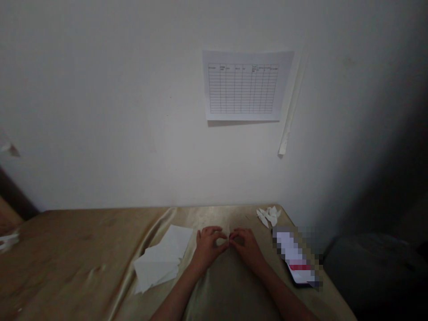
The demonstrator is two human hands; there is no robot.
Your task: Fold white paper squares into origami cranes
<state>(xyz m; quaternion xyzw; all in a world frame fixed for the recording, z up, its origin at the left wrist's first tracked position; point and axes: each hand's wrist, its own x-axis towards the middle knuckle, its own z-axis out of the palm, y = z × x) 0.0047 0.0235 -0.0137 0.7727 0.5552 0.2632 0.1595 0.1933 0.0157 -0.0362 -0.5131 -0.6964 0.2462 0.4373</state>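
Note:
Over the gold cloth-covered table (214, 285), my left hand (210, 243) and my right hand (244, 245) meet at their fingertips. Each has thumb and forefinger pinched together. Something small and pale, with a dark reddish spot beside it, shows between the fingertips; it is too small to make out. To the left of my left hand lie overlapping white paper pieces (162, 258) with uneven edges. Scraps of torn white paper (270, 216) sit beyond my right hand, near the table's back right corner.
A phone (296, 258), partly pixelated, lies along the table's right edge. On the wall behind hang a printed table sheet (245, 87) and a narrow paper strip (292, 111). Another white scrap (8, 240) is at the far left. Dark bulky shapes stand right of the table.

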